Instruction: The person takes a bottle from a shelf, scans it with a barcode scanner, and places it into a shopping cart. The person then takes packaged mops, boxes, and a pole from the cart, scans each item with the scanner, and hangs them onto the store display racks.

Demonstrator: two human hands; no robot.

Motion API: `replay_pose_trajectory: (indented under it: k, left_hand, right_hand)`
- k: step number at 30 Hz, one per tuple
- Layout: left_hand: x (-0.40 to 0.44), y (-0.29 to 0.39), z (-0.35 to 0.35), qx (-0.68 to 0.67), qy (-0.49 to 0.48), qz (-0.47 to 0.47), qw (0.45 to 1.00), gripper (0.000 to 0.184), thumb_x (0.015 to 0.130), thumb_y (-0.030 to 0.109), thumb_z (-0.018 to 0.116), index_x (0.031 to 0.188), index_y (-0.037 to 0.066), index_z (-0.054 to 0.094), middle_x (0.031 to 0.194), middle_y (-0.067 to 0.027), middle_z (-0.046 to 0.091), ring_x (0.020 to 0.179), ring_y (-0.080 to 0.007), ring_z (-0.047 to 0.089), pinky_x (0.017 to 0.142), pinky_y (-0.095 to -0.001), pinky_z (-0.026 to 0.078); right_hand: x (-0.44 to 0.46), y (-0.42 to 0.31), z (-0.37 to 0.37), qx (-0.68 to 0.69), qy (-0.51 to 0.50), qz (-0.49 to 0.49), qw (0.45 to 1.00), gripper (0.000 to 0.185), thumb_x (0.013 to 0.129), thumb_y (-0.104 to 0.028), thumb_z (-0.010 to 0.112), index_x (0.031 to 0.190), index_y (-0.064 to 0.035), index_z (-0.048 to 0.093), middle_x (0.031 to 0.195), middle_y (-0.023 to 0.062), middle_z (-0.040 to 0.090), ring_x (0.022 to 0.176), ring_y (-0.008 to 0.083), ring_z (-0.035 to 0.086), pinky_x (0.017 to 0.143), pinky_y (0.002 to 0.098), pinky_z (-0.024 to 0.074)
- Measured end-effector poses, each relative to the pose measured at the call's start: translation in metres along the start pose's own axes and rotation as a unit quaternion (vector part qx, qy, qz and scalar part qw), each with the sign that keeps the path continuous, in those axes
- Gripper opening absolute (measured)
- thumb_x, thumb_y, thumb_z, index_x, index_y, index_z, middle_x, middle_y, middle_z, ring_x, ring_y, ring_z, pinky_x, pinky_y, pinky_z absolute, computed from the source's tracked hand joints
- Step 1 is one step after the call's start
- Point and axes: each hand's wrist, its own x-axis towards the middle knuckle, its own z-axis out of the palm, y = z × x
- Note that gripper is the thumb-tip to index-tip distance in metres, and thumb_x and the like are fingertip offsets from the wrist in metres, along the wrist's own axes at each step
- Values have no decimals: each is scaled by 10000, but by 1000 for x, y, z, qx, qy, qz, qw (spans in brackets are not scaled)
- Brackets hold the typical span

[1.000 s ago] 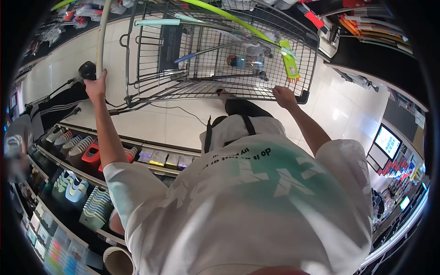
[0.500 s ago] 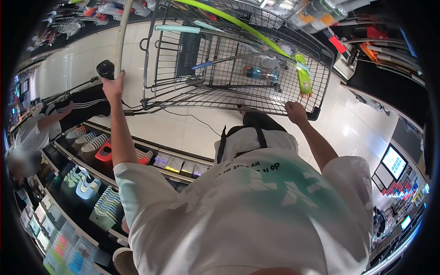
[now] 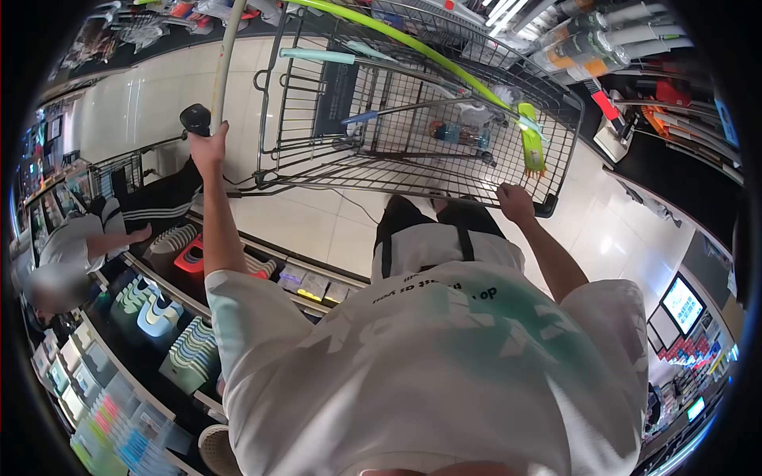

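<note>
My left hand (image 3: 208, 151) is closed around a long pale pole (image 3: 225, 67) that runs up past the top edge of the view. A rounded black piece (image 3: 195, 120) shows at the same fist; I cannot tell whether it belongs to the pole. My right hand (image 3: 517, 202) grips the near rim of a wire shopping cart (image 3: 365, 181). Inside the cart lie a lime-green long-handled brush (image 3: 531, 141), a stick with a light teal grip (image 3: 317, 55), a stick with a blue end (image 3: 359, 117) and a clear bottle with blue (image 3: 468, 135).
On the left, another person (image 3: 67, 246) reaches an arm towards a low shelf of stacked plastic goods (image 3: 190, 357). Racks with long-handled tools (image 3: 635, 47) stand at the upper right. A lit screen (image 3: 683, 305) is at the far right. Pale floor tiles (image 3: 587, 214) lie around the cart.
The cart and my left hand with the pole appear slightly further right in view. My legs show a different stance. The other person's arm has shifted right, closer to the shelf.
</note>
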Motion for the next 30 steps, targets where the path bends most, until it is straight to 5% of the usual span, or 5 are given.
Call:
replay_pose_trajectory:
  k: [11,23,26,30]
  left_hand:
    - [116,-85,3,-53,-16,39,998,758,640,465,823,1175,-7,565,1108,-220,663,1080,-394,615,935,-450,465]
    - [197,-78,-28,23,-50,-13,998,783,663,511,803,1172,-25,546,1078,-255,658,1049,-417,622,908,-466,474]
    - [233,-111,-9,0,-15,80,997,801,676,515,797,1201,-41,559,1121,-268,646,1074,-406,621,932,-439,463]
    - [252,-114,-11,40,-32,56,997,872,639,579,786,1178,-65,550,1114,-289,643,1093,-434,604,935,-462,464]
  right_hand:
    - [14,-108,36,11,27,24,999,372,887,-396,496,904,-71,676,878,195,677,876,394,643,780,502,503]
    - [38,-197,78,38,58,-12,998,316,898,-343,508,861,-57,637,827,200,653,841,407,621,741,511,479]
    - [45,-213,81,39,61,-4,997,325,891,-347,509,849,-55,644,828,207,657,835,408,629,748,504,488]
    - [49,-223,82,41,58,-12,997,307,883,-322,508,836,-45,632,811,205,649,819,405,627,744,507,481]
